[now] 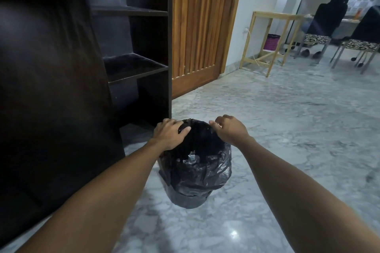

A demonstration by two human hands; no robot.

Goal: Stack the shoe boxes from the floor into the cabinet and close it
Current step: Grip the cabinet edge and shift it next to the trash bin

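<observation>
From the head view, both of your hands are on the rim of the round black bin lined with a crinkled black plastic bag (195,162), which stands on the grey marbled floor (287,129) directly in front of you at 12 o'clock. Your left hand (169,133) lies flat and spread over the rim at the bin's 10 o'clock, fingers draped over the bag's edge. Your right hand (229,130) is curled narrow at the rim's 2 o'clock and seems to pinch a fold of the bag, though the fingertips are partly tucked under, so you cannot be sure how much it holds. The tall dark wooden cabinet with open shelves (139,68) stands at your 10 to 11 o'clock, just beyond the bin, its door (51,88) swung out toward you along the left side; the shelves that show carry nothing. No shoe boxes can be seen anywhere on the floor here, so the task's own things lie outside what you can see. The relation to mind is this: the bin stands between you and the cabinet's lower opening, nearer your left hand, so it probably has to be shifted aside, toward 3 o'clock, before any box goes in.
</observation>
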